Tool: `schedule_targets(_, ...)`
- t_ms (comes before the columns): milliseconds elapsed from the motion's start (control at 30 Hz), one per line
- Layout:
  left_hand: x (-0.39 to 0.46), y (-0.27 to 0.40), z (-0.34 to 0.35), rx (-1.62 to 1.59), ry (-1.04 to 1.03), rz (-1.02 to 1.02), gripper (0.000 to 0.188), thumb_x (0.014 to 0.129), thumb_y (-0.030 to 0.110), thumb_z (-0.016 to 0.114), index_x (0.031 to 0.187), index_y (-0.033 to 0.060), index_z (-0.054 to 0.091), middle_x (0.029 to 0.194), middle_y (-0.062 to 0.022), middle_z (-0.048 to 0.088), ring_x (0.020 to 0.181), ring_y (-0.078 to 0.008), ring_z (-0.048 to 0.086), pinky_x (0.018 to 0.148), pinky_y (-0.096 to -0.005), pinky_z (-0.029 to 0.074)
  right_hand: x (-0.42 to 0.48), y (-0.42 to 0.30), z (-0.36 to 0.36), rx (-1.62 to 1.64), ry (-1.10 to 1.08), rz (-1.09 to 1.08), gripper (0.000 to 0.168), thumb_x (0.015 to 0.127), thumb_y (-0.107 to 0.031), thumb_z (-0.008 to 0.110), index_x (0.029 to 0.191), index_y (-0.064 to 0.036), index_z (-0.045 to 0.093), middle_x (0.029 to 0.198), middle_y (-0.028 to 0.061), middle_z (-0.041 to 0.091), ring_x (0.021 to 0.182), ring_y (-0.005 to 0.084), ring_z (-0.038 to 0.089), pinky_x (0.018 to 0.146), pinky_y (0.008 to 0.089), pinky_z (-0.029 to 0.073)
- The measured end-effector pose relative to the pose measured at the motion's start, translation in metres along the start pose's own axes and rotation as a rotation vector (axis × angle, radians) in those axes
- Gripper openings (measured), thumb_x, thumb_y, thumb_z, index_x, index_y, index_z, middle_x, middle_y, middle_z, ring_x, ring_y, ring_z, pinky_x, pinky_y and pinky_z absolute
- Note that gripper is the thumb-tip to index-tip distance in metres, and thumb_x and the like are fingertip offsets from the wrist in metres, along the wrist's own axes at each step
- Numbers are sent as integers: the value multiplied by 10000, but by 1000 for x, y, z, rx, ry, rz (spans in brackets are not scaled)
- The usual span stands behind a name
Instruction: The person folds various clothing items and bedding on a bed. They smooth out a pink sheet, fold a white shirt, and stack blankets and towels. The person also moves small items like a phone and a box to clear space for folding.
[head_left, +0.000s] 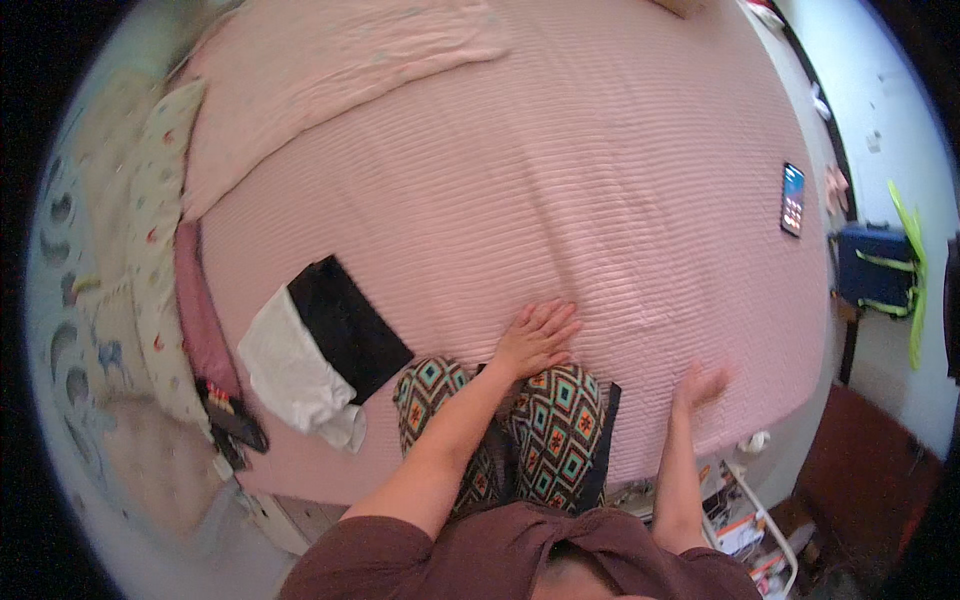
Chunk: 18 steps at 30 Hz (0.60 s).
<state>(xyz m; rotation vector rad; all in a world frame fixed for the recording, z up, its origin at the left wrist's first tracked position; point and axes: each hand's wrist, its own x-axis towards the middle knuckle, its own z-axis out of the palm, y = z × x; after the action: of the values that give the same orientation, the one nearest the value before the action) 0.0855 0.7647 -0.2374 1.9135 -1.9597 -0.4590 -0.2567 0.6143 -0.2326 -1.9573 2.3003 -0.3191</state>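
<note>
My left hand (538, 339) lies palm down on the pink quilted bedspread (450, 225), fingers spread, just beyond my patterned trousers (559, 435). Nothing is in it. My right hand (701, 386) is over the bedspread to the right, blurred, with fingers apart and no object visible in it. A folded black cloth (349, 322) lies left of my knees, and a white cloth (289, 360) lies against its left side. Beside my right thigh, the edge of something dark (609, 442) shows; what it is cannot be told.
A smartphone (792, 200) with a lit screen lies near the bed's right edge. A pink blanket (337, 67) covers the far left, beside a patterned pillow (157, 225). A blue bag (874, 266) stands beyond the right edge; a white-framed rack (780, 536) stands at lower right.
</note>
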Motion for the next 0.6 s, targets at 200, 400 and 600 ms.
schedule_targets(200,-12,0,-29,-16,-97,-29,639,829,451,612,1381,176,446,1490,-85,346,1393,-274,265,1126,-502,212,-32,-275,27,245,-327,-1046,708,836,-351,657,1429,-82,378,1524,179,259,1418,351,208,1140,479,162)
schedule_targets(400,-99,-55,-109,-211,346,-558,557,830,269,636,1315,39,484,1389,-188,445,1289,-369,401,1095,-451,298,-14,-179,24,84,-177,-1181,624,825,-319,652,1384,-118,460,1482,165,352,1396,342,262,1141,474,181)
schedule_targets(600,-343,-58,-102,431,571,-1263,685,865,317,621,1395,-13,339,1476,-245,281,1376,-400,255,1117,-524,173,-11,38,-5,-326,-34,-396,608,957,-454,452,1428,-76,382,1478,183,349,1376,332,294,1145,452,192)
